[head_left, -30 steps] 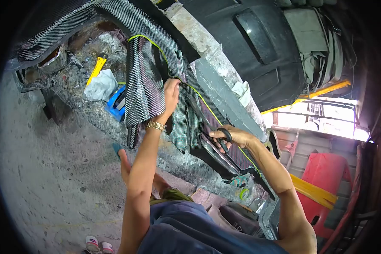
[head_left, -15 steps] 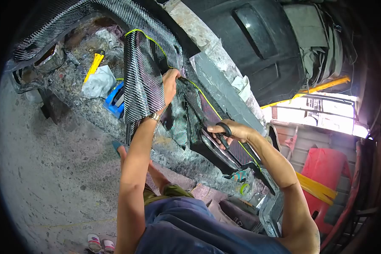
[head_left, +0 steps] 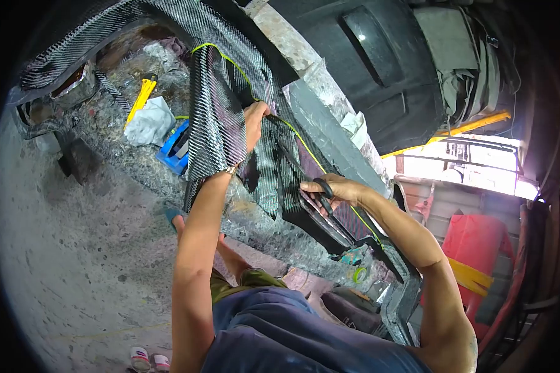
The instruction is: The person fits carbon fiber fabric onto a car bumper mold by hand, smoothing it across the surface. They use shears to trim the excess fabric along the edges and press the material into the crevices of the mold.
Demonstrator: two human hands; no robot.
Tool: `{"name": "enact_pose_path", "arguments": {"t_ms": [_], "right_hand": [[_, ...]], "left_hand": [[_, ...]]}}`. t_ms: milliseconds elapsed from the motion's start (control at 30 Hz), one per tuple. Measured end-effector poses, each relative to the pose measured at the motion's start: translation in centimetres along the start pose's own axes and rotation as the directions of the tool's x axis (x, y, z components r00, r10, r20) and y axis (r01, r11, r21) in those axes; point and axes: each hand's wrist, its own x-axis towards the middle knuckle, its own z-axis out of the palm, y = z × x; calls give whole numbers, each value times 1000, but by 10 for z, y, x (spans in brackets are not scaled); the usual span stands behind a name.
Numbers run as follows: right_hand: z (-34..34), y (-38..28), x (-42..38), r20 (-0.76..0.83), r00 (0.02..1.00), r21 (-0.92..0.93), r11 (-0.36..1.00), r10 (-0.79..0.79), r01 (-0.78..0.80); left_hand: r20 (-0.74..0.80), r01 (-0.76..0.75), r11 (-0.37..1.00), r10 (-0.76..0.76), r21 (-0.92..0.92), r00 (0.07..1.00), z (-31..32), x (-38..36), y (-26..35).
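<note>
A sheet of black woven carbon fibre cloth (head_left: 214,118) drapes over a long moulded part, with a yellow-green strip (head_left: 302,142) running along it. My left hand (head_left: 255,121) is closed on the cloth's edge, its wrist partly behind the hanging fold. Lower right, my right hand (head_left: 333,191) grips scissors (head_left: 323,188) by their black handles. Their blades point up and left along the cloth, near the strip; whether they are parted is hard to tell. Below the right hand lies a dark, glossy length of the part (head_left: 330,227).
On the plastic-covered bench (head_left: 118,137) lie a yellow-handled cutter (head_left: 142,96), a crumpled white cloth (head_left: 149,122) and a blue tool (head_left: 175,149). A green tape roll (head_left: 359,275) sits lower right. A grey board (head_left: 330,130) borders the cloth; a large black panel (head_left: 367,68) stands behind.
My right hand has shifted slightly left with the scissors, its fingers drawn closer together. My left hand keeps its hold on the cloth. The view has moved slightly.
</note>
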Motion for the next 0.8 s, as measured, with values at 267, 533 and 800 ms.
{"name": "enact_pose_path", "arguments": {"t_ms": [267, 533, 800], "right_hand": [[-12, 19, 26, -14, 988, -16, 988, -153, 152], [-27, 29, 38, 1, 982, 6, 982, -190, 190], [-37, 41, 50, 41, 971, -27, 971, -236, 237]], "left_hand": [[18, 1, 999, 0, -50, 1000, -3, 0, -6], [168, 120, 987, -100, -110, 981, -7, 14, -22], [159, 142, 970, -111, -196, 981, -1, 21, -27]]}}
